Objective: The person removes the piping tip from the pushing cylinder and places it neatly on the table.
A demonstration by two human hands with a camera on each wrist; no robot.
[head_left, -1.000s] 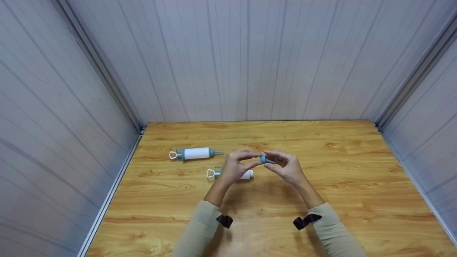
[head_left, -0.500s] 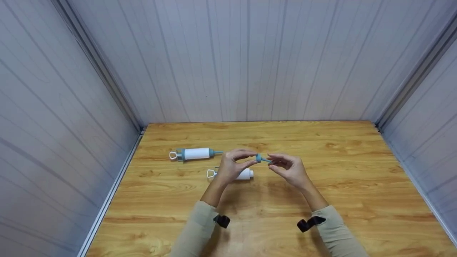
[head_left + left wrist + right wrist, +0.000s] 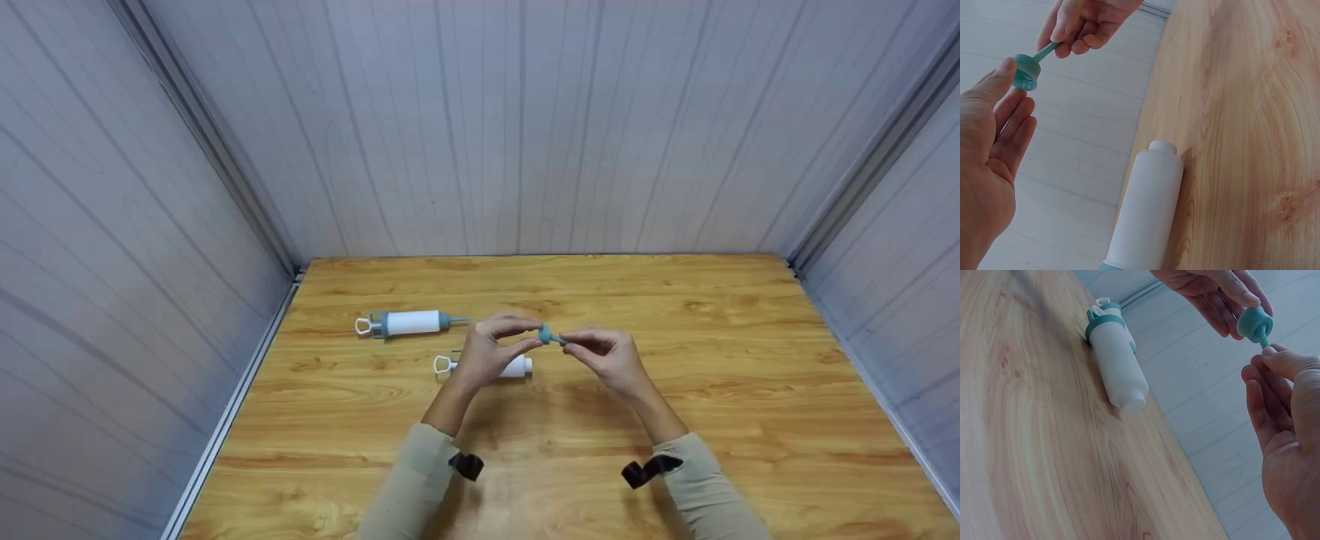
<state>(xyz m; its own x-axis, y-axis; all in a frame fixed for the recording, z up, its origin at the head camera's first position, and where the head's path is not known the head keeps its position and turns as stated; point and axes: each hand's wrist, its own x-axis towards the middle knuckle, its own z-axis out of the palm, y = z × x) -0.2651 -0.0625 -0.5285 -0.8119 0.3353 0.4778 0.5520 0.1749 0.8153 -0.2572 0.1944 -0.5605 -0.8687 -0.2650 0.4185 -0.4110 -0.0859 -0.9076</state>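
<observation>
Between both hands, above the table, is a teal nozzle cap (image 3: 544, 334) with a wide hollow collar and a thin spout. My left hand (image 3: 484, 352) pinches the collar between thumb and fingers. The tip of the spout (image 3: 1264, 337) is pinched by my right hand (image 3: 609, 361). In the left wrist view the collar's open end (image 3: 1026, 79) faces the left palm. Below the left hand a white syringe-like tube (image 3: 1145, 208) lies on its side, its bare neck (image 3: 1162, 147) pointing right in the head view; the left hand partly covers it there.
A second white tube (image 3: 414, 322), with teal ends, a spout and a white pull handle (image 3: 364, 325), lies behind and left of the first. The wooden table (image 3: 712, 390) meets pale panel walls (image 3: 517, 135) at the back and sides.
Both hands have shifted slightly left with the nozzle cap. My right hand's fingers slid off toward the spout's tip, then moved back a little and now pinch it.
</observation>
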